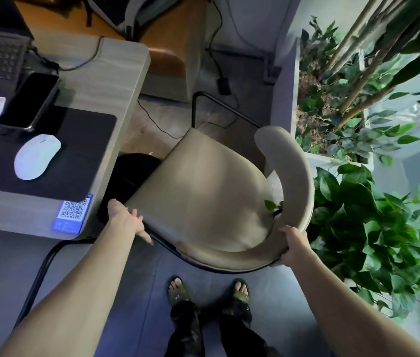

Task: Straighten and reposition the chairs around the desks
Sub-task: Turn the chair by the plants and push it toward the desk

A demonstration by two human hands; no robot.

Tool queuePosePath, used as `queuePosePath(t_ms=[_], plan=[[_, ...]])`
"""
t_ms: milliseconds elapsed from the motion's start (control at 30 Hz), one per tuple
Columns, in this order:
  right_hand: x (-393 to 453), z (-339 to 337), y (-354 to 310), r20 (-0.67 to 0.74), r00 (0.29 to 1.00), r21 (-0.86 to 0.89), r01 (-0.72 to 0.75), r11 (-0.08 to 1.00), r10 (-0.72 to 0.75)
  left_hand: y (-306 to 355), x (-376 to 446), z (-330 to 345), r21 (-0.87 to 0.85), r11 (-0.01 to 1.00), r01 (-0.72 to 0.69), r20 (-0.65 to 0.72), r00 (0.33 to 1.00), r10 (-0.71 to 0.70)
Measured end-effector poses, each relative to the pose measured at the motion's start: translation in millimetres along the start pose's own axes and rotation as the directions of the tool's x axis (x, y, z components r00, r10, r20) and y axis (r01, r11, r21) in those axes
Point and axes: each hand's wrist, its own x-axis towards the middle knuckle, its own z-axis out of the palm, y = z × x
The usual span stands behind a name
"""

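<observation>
Beige chair (pixel 203 191) sits askew, right of the counter (pixel 116 81); right hand (pixel 291 247) clamps its curved back; left hand (pixel 126 219), fingers loose, rests on its near-left edge.

Both forearms are bare, no sleeves, watch or rings visible on the left hand (pixel 126 219) or right hand (pixel 294 247). Dark camouflage trousers (pixel 185 328); green open-toed sandals (pixel 178 292) with a small white marking.

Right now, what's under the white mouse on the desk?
The white mouse sits on a dark mouse pad, which lies on the desk. The desk surface beneath the pad is covered, so it cannot be seen.
</observation>
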Motion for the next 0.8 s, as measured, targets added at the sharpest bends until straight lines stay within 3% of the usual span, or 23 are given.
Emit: queuePosePath(t_ms=[267, 467, 800], plan=[[1.2, -6.7, -2.6, 0.024, 0.991, 0.072, 0.132, 0.989, -0.134, -12.0, 18.6, -24.4, -0.131, 0.985, 0.108, -0.067, 0.991, -0.117], [11.6, -5.4, -30.1, 0.065, 0.958, -0.045, 0.282, 0.958, -0.279, -41.9, 50.8, -54.7, -0.194, 0.959, 0.208, -0.114, 0.966, -0.232], [39.8, 7.5, -87.7, 0.154, 0.948, -0.102, 0.296, 0.950, -0.279, -67.1, 38.3, -43.0, -0.283, 0.930, 0.233, 0.033, 0.972, -0.234]])
